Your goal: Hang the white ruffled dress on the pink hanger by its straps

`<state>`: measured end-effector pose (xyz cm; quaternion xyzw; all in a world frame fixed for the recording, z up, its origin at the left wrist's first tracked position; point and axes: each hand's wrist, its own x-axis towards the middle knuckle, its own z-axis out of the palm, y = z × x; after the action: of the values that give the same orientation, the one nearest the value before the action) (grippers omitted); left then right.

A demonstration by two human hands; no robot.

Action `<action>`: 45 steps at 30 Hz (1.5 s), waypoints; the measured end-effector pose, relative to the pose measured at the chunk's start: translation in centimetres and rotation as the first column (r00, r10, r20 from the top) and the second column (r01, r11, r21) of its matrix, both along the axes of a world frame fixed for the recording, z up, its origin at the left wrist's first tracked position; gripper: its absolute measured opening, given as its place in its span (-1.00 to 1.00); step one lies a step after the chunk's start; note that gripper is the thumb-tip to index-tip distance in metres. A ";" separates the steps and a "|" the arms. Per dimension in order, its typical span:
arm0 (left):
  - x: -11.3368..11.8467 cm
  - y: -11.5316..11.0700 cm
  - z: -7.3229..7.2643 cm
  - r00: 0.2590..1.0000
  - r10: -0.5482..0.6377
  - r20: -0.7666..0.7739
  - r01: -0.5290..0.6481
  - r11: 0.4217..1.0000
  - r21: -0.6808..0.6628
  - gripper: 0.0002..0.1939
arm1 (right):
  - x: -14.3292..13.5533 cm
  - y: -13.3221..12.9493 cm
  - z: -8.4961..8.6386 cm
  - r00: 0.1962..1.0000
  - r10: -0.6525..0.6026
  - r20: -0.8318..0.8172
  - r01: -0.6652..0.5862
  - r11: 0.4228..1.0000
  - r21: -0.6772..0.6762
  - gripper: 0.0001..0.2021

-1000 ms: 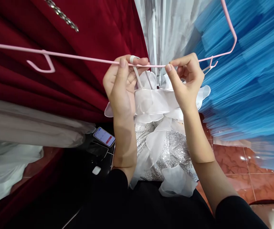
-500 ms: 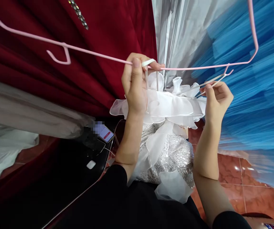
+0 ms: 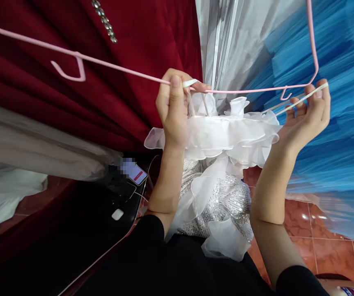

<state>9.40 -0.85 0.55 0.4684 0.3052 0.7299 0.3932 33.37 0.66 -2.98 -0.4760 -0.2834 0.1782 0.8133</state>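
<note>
A thin pink clothes hanger [image 3: 115,65] stretches across the upper view, with a small hook [image 3: 284,95] under its right part. My left hand [image 3: 174,111] is closed on the hanger's bar, together with a white strap loop [image 3: 189,82]. My right hand [image 3: 304,119] pulls another thin white strap [image 3: 302,100] out to the right, its loop caught at the fingertips near the hanger's bend. Both straps run down to a white dress [image 3: 217,135] with an organza ruffle on top and a silver sequined body [image 3: 226,197] hanging against my lap.
Red fabric [image 3: 127,37] with a beaded trim fills the upper left; blue tulle [image 3: 343,164] hangs close on the right. A lit phone [image 3: 137,174] and a small white case [image 3: 117,214] lie on a black surface at lower left. Reddish tiles [image 3: 300,218] cover the floor.
My right hand has moved right and slightly up, drawing its strap off the small hook and stretching it outward. The hanger has shifted slightly left; my left hand keeps its hold.
</note>
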 end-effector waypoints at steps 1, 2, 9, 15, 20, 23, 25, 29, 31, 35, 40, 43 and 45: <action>0.1 -0.1 0.1 1.000 -0.007 -0.001 0.007 1.000 -0.004 -0.68 | 0.2 0.0 -0.4 0.998 -0.037 -0.053 0.036 0.999 -0.013 -0.80; 0.3 -0.2 0.1 1.000 -0.009 -0.005 0.009 1.000 -0.008 -0.67 | 0.0 -0.2 -0.8 0.993 -0.077 -0.095 0.076 0.997 -0.008 -0.82; 0.8 0.9 -0.1 0.996 -0.048 0.080 0.044 0.997 0.059 -0.69 | -7.8 -3.6 1.2 0.967 -0.170 0.189 0.125 0.965 0.230 -0.78; 0.8 0.8 -0.9 0.999 0.033 0.027 -0.032 0.998 -0.057 -0.66 | -9.8 -1.8 1.8 0.856 0.241 0.457 -0.242 0.969 -0.056 -0.92; 0.9 -0.6 -0.6 0.993 -0.091 0.068 0.091 0.996 0.009 -0.80 | -9.1 -1.9 2.3 0.825 0.208 0.525 -0.173 0.978 -0.114 -0.82; -0.3 -1.0 -0.7 0.996 -0.027 0.090 0.032 0.998 -0.054 -0.88 | -9.3 -1.9 3.1 0.807 0.145 0.572 -0.134 0.989 -0.062 -0.77; -2.0 -0.9 -1.3 0.988 0.100 0.119 -0.090 0.993 -0.082 -0.85 | -9.4 -1.5 3.5 0.783 0.140 0.606 -0.142 0.989 -0.045 -0.74; -6.1 -0.5 -2.8 0.915 0.367 0.170 -0.350 0.929 -0.119 -0.72 | -9.0 -0.7 3.5 0.757 0.144 0.637 -0.133 0.989 -0.065 -0.72; -7.8 -0.4 -2.9 0.857 0.475 0.200 -0.458 0.880 -0.127 -0.70 | -8.7 -0.5 3.3 0.760 0.140 0.634 -0.124 0.990 -0.070 -0.73; -9.6 -0.1 -1.8 0.876 0.432 0.213 -0.443 0.897 0.002 -0.69 | -8.6 -0.5 3.4 0.772 0.166 0.613 -0.161 0.985 -0.065 -0.75; -9.8 1.0 -0.7 0.906 0.384 0.175 -0.398 0.916 0.050 -0.77 | -8.6 -0.6 3.7 0.777 0.210 0.593 -0.173 0.978 -0.119 -0.69; -9.8 1.2 -0.9 0.893 0.420 0.158 -0.437 0.896 0.085 -0.81 | -8.3 -0.8 3.5 0.764 0.231 0.602 -0.184 0.973 -0.140 -0.69; -10.1 1.2 -1.3 0.887 0.434 0.158 -0.444 0.895 0.036 -0.81 | -8.2 -0.8 3.1 0.750 0.236 0.618 -0.206 0.971 -0.121 -0.68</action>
<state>-0.69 0.35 -0.80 0.3464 0.3476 0.8424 0.2224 25.16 -0.17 0.16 -0.4894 -0.5883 0.1106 0.6342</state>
